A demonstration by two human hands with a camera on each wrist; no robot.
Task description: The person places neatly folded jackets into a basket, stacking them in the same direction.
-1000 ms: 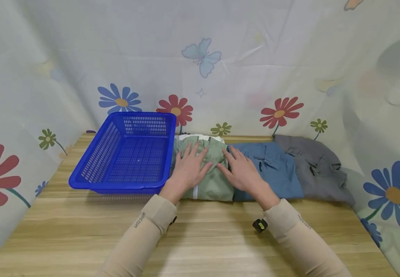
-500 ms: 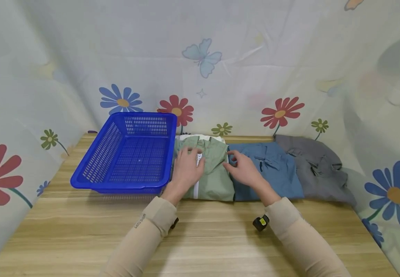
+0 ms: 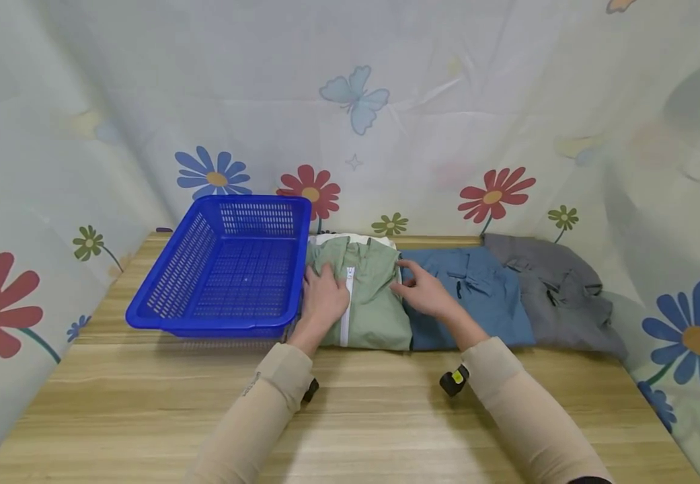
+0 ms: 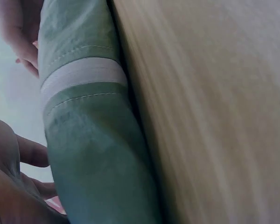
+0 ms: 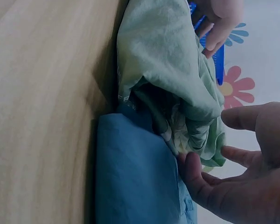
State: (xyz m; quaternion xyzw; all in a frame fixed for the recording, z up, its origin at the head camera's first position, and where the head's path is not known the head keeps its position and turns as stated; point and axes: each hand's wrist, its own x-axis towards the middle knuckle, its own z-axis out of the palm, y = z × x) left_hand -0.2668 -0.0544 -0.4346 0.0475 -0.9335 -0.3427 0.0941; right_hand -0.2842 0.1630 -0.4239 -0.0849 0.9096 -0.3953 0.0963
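Observation:
A folded sage-green jacket (image 3: 380, 312) with a white zipper lies on the table, its front edge close up in the left wrist view. My left hand (image 3: 324, 297) rests at the jacket's left side, fingers bent down along that edge beside the basket. At the opposite side my right hand (image 3: 425, 290) hovers with thumb and fingers apart. In the right wrist view its lower fingertips (image 5: 191, 163) reach into the gap between the green jacket and a folded blue garment (image 3: 477, 296). Neither hand grips the cloth.
A blue perforated plastic basket (image 3: 138, 316) stands left of the jacket, nothing inside. A folded grey garment (image 3: 561, 289) lies at the far right, and white cloth (image 3: 350, 236) shows behind the jacket. A flowered curtain (image 3: 422, 134) hangs behind the wooden table (image 3: 374, 417).
Both hands lay flat on the green jacket, then drew apart. My left hand has slid to its left edge; my right hand has moved to its right edge with fingers bent.

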